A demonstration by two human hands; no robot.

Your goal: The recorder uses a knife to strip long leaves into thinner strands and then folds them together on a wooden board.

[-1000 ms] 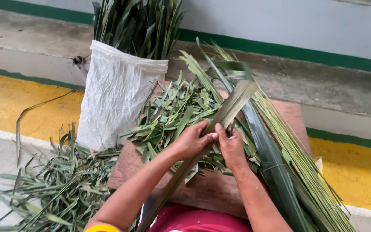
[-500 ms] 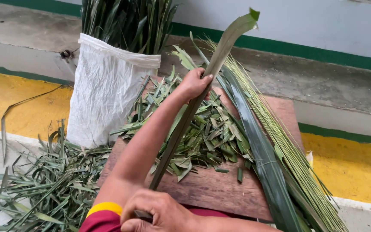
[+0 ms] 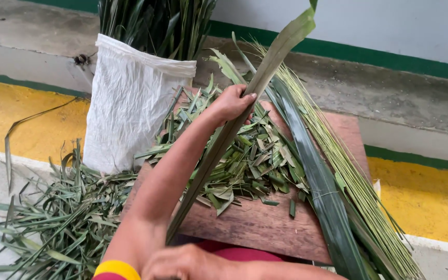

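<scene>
Gripping a long leaf (image 3: 265, 78) mid-blade, left hand (image 3: 232, 103) over board (image 3: 255, 225), right hand (image 3: 182, 262) closed at its base, 6 o'clock edge, sack (image 3: 130, 114) at 10 o'clock.

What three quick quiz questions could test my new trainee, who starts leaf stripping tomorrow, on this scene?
1. True or false: the left hand grips the long palm leaf partway up.
2. Where does the white woven sack stand? A on the wooden board, B left of it, C behind the wall.
3. What lies bundled along the board's right side?

Key: 1 true. 2 B. 3 thin green leaf ribs, beside dark green leaves. The right hand is blurred near the leaf's lower end.
</scene>
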